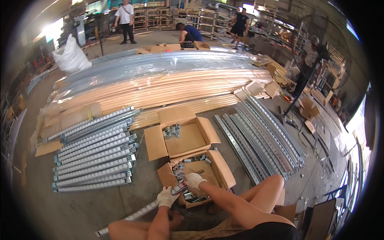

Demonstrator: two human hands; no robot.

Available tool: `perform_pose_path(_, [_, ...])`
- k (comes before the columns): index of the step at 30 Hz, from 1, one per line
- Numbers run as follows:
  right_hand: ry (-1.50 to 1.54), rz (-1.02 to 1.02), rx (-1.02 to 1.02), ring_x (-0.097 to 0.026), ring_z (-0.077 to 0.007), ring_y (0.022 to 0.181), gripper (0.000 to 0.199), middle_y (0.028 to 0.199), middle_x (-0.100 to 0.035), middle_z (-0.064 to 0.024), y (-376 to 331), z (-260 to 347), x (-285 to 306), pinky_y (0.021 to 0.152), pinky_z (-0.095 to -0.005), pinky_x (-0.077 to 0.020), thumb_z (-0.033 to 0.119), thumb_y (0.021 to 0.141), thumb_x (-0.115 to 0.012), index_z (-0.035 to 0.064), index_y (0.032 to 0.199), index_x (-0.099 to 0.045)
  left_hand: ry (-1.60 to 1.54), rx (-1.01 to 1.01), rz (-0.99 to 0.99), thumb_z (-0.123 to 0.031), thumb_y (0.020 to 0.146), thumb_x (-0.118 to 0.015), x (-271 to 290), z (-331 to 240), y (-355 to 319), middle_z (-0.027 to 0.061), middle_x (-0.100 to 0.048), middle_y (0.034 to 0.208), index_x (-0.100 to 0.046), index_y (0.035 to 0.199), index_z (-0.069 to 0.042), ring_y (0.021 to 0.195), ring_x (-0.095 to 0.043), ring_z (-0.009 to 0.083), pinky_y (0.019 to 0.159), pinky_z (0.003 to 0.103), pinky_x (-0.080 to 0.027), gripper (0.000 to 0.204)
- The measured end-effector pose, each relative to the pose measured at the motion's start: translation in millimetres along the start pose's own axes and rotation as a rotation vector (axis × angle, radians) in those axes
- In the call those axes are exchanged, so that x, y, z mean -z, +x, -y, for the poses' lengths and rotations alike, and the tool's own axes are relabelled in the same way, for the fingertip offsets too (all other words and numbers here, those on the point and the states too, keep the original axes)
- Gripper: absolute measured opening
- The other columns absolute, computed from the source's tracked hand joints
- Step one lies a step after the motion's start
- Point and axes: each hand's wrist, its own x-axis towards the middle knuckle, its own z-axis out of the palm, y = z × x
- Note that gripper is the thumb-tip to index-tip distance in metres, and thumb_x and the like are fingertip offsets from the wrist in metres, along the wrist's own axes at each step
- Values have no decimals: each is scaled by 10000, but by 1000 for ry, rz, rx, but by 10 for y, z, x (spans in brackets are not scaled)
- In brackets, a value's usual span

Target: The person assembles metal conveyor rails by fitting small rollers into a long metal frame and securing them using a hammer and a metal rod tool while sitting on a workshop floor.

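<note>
My left hand [167, 197], in a pale work glove, is closed around a roller track [146, 210], a metal rail with a row of white rollers. The track slants from the lower left up to the near carton. My right hand [195, 181], gloved too, is closed over the track's upper end, at the left side of that carton [221, 170]. A thin rod-like piece [175, 176] sticks out beside its fingers; what it grips is too small to make out. Metal brackets [195, 198] lie loose in the near carton.
A second open carton [186, 140] with a few brackets [172, 131] stands behind. Finished-looking roller tracks [96, 160] lie stacked left, bare metal rails [260, 140] right. Long plastic-wrapped bundles [160, 88] cross the floor beyond. Several people [126, 20] are farther back.
</note>
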Motion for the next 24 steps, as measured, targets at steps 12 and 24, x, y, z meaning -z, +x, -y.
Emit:
perform_pose_path(12, [-284, 227, 263, -734, -436, 929, 349, 981, -744, -277, 263, 152, 176, 851, -515, -582, 301, 859, -659, -9, 964, -779, -2, 38, 11, -680, 796, -740, -14, 30, -5, 112, -634, 1225, -686, 1227, -183, 1082, -693, 322, 896, 466, -556, 660])
perform_pose_path(24, [-371, 477, 535, -743, -401, 881, 342, 923, -759, -239, 677, 224, 356, 803, -480, -596, 284, 776, -723, -9, 944, -779, 5, 3, 22, -668, 812, -726, 19, 53, 21, 125, -644, 1188, -673, 1211, -160, 1076, -688, 327, 890, 475, -558, 649])
